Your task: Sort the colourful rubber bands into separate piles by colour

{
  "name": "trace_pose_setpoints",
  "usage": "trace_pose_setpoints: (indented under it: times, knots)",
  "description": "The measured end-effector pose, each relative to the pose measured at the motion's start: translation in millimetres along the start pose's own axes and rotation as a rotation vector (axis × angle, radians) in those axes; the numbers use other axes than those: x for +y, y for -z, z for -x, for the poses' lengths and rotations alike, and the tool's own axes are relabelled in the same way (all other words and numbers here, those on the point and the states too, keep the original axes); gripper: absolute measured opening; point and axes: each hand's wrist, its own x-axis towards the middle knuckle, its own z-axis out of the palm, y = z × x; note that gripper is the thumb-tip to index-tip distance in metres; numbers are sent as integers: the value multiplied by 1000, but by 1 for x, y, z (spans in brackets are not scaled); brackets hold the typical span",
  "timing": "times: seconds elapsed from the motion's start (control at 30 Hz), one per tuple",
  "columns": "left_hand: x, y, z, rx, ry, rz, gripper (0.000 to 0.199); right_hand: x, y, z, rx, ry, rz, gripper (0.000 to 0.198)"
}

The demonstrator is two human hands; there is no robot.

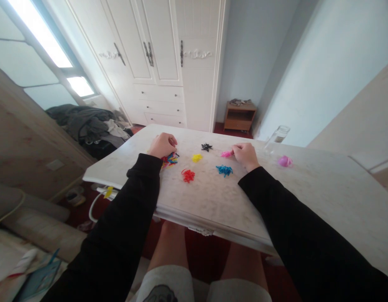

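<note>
My left hand (pixel 163 145), fingers curled in, rests over a mixed-colour pile of what look like small rubber bands (pixel 171 159); anything in its fingers is hidden. My right hand (pixel 245 155) has its fingertips pinched together at the right edge of a pink pile (pixel 226 154). Whether a band is between those fingertips is too small to tell. Between the hands lie separate piles by colour: black (pixel 207 147), yellow (pixel 197 158), red (pixel 188 175) and blue (pixel 224 170).
On the pale table (pixel 209 197), right of my right hand, are a clear glass jar (pixel 280 134) and a pink-purple round object (pixel 285 161). A white wardrobe (pixel 159 54) and a small wooden cabinet (pixel 240 116) stand beyond. Dark clothes (pixel 84 123) are heaped at left.
</note>
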Motion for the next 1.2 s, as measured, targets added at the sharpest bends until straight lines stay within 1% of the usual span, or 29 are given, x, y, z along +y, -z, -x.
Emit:
trace_pose_setpoints:
  times: [0.23,0.3,0.37,0.5,0.57,0.7,1.0,1.2]
  knots:
    - [1,0,-2,116,-6,84,17,0,-1,-1,0,-6,30,31]
    - [0,-1,-3,128,-20,128,16,0,-1,0,2,-8,19,31]
    - [-2,-2,-5,108,-37,181,15,1,0,0,2,-2,8,30]
    - [-9,-2,-5,-5,-63,270,18,0,0,0,-3,-6,8,30]
    - [-12,-1,-3,-39,-61,289,19,0,0,0,-4,-14,12,30]
    - [-14,-1,-1,-44,-53,279,18,0,-1,0,-2,-8,1,30]
    - [-12,1,1,-104,-49,251,15,-2,1,1,-4,4,17,30]
    - [-13,1,1,-66,-84,274,16,-2,1,0,-8,-4,25,30]
